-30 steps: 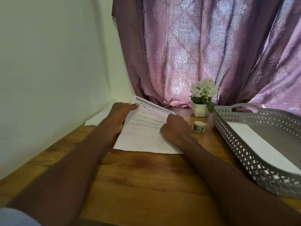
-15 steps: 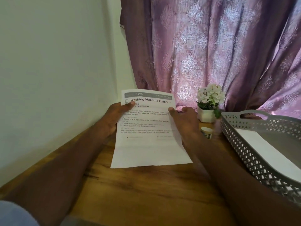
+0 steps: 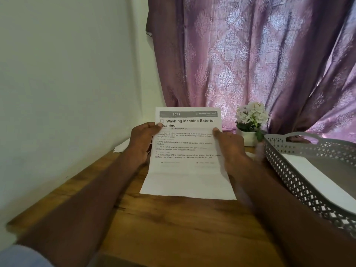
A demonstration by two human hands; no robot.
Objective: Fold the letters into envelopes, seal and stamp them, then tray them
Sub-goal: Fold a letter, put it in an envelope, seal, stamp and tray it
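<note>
Currently my left hand pinches the left edge of the letter, thumb on the printed face beside the heading and fingers behind the sheet. My right hand grips the right edge the same way, thumb tip on the front. The letter is raised upright and faces me at 12 o'clock, its bottom edge low over the wooden table; whether that edge touches the wood I cannot tell.

Procedure for the fold, as I judge it:
1. Lay the sheet flat before creasing.
2. Bring the bottom edge up so both side edges line up.
3. Hold the aligned corners with one hand and run the other along the fold.
4. Repeat for the top panel, keeping the folded size within the envelope.

Thin paper skews easily; an uneven pinch would give a slanted crease.

Surroundings: white papers, possibly envelopes, lie at 10 o'clock by the wall, partly hidden behind my left hand. A potted white flower stands at 1 o'clock, just beside my right hand. A grey perforated tray sits at 3 o'clock with a white sheet already in it. A purple curtain hangs behind.

Obstructions: the tray wall and the flower pot crowd the right side, so folding is best done centrally.
</note>
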